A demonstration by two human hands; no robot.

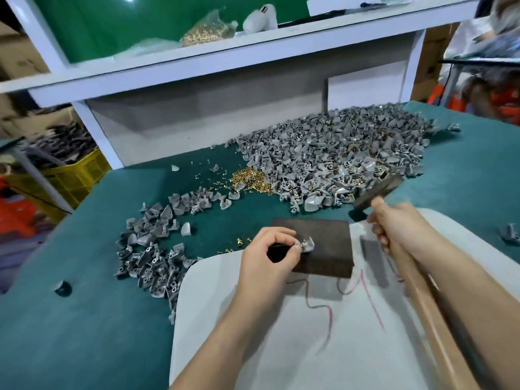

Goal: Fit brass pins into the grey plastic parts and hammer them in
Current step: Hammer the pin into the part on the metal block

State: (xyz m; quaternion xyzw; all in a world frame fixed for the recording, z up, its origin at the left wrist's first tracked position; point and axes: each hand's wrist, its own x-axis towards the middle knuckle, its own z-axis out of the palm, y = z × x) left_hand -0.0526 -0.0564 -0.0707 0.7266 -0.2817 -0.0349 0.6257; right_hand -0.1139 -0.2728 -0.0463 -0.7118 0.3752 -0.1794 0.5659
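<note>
On the dark block (326,260), the left hand (267,257) pinches a grey plastic part (308,244) in its grip; at two o'clock, the right hand (394,225) wraps its grip round the hammer (378,190).

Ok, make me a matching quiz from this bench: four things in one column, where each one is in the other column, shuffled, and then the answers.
Things
1. hammer
2. grey plastic part
3. loose brass pins
4. bag of pins

Places
A. on the white shelf
B. on the green mat, at the edge of the big grey pile
C. gripped by the right hand
D. pinched by the left hand over the dark block

Pairs: 1-C, 2-D, 3-B, 4-A.
</note>
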